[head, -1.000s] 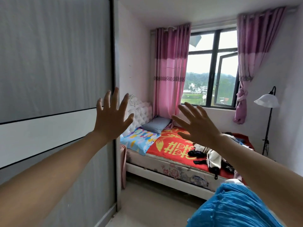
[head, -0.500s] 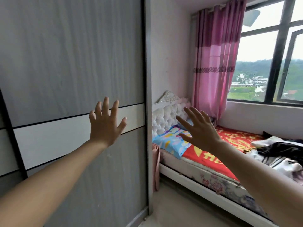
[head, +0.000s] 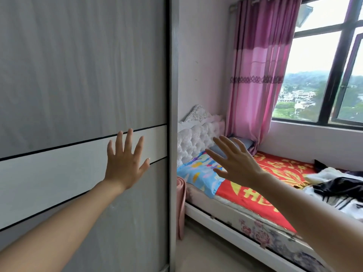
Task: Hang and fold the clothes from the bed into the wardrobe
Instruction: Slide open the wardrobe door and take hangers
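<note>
Head view: both hands are spread and hold nothing. The left hand (head: 125, 165) has moved over the shut wardrobe door (head: 78, 75), contact unclear, with the right hand (head: 235, 163) beside it. The clothes (head: 337, 187) lie untouched toward the bed's (head: 275, 169) foot end, so opening the door probably comes first.

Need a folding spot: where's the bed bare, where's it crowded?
Bare: red bedspread between the blue pillow and the clothes pile, out to the near edge. Crowded: the foot end, under that pile.
</note>
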A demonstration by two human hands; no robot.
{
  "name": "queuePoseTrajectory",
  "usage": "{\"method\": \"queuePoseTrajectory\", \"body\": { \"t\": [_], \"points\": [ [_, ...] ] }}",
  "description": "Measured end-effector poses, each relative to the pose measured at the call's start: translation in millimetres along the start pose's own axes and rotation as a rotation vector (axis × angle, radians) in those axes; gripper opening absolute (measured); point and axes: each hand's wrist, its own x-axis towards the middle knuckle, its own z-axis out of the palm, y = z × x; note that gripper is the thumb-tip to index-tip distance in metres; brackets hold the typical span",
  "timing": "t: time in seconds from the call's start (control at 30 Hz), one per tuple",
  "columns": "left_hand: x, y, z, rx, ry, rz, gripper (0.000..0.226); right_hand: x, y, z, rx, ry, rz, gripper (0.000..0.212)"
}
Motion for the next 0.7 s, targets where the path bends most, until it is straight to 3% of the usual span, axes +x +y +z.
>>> {"method": "queuePoseTrajectory", "body": {
  "t": [0.23, 0.33, 0.43, 0.7],
  "points": [
    [64.1, 26.4, 63.4, 0.03, -0.004, 0.019, 0.058, 10.3, 60.9, 74.9, 0.006, -0.017, 0.023, 0.085],
    [92.6, 35.5, 80.2, 0.066, 0.003, 0.01, 0.058, 21.3, 83.4, 114.9, 0.006, 0.055, 0.009, 0.067],
    [135.2, 48.8, 111.4, 0.121, -0.011, -0.044, 0.058, 45.6, 117.6, 172.3, 0.078, 0.017, 0.03, 0.055],
    [163.3, 25.8, 164.5, 0.293, -0.004, -0.101, 0.058, 102.2, 121.2, 282.0, 0.249, 0.17, -0.015, 0.054]
  ]
}}
